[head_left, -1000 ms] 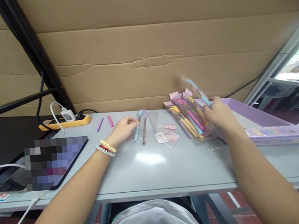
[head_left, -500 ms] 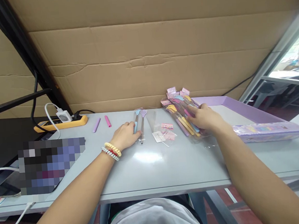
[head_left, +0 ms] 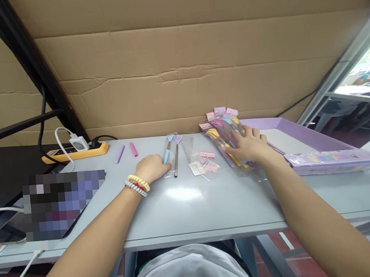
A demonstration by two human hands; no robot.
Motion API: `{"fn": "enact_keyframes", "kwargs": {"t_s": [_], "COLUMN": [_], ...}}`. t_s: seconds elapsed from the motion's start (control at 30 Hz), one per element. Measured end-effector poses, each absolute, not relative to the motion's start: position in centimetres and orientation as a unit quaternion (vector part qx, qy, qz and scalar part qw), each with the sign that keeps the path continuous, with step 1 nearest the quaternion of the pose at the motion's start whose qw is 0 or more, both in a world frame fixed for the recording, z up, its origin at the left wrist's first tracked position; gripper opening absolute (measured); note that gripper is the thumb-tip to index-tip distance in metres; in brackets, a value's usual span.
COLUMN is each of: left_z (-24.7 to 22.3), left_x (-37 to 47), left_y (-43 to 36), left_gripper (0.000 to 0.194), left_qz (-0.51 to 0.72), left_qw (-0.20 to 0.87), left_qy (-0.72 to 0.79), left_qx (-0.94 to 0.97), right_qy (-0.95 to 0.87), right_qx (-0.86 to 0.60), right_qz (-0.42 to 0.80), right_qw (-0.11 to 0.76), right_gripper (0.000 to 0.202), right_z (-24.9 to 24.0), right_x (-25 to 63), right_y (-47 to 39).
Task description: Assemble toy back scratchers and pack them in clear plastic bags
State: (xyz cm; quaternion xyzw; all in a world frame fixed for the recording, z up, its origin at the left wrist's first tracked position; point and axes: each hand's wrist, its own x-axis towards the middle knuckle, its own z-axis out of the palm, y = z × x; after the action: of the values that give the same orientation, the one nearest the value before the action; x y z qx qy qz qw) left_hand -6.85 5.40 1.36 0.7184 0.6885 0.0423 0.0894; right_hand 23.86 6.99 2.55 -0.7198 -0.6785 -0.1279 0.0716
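My left hand (head_left: 150,169) lies closed on the table, its curled fingers and thumb at the lower end of a blue-handled back scratcher (head_left: 167,152) in a clear sleeve. Just right of it is a back scratcher with a purple claw head and bare metal rod (head_left: 176,157). My right hand (head_left: 248,145) is spread over a pile of bagged back scratchers (head_left: 221,140) with yellow, pink, blue and purple parts. Pink header cards (head_left: 220,110) top their bags. Between my hands lie a clear plastic sleeve (head_left: 188,147) and a torn pink-and-white label (head_left: 208,155).
A purple handle tube (head_left: 119,154) and a pink one (head_left: 134,149) lie back left. Further left are a yellow power strip (head_left: 77,153) and a pixelated dark item (head_left: 65,203). At right sits a lilac open box (head_left: 313,135). Cardboard (head_left: 180,83) walls the back.
My right hand's fingers have spread and lie across the pile, whose bags have shifted slightly. My left hand has drawn back slightly left, its fingers now curled at the blue handle's lower end.
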Motion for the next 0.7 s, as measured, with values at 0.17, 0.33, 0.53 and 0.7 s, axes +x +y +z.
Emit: {"fn": "enact_keyframes", "kwargs": {"t_s": [0.17, 0.33, 0.53, 0.7], "left_z": [2.1, 2.4, 2.4, 2.1], "left_x": [-7.7, -8.1, -7.5, -6.0], "left_y": [5.6, 5.4, 4.5, 3.2], "left_gripper": [0.033, 0.031, 0.025, 0.019], "left_qz": [0.012, 0.034, 0.133, 0.254], "left_qw": [0.127, 0.158, 0.115, 0.068], "left_qy": [0.696, 0.679, 0.596, 0.495], "left_qx": [0.706, 0.716, 0.784, 0.828], "right_qy": [-0.718, -0.814, -0.857, -0.809], "right_qx": [-0.646, -0.517, -0.424, -0.487], "right_qz": [-0.187, -0.176, -0.155, 0.021], "right_qw": [0.18, 0.196, 0.249, 0.329], "right_gripper": [0.071, 0.063, 0.054, 0.061], "right_z": [3.0, 2.9, 2.7, 3.2], "right_x": [22.5, 20.4, 19.3, 18.9], "right_y": [6.0, 5.2, 4.8, 4.5]}}
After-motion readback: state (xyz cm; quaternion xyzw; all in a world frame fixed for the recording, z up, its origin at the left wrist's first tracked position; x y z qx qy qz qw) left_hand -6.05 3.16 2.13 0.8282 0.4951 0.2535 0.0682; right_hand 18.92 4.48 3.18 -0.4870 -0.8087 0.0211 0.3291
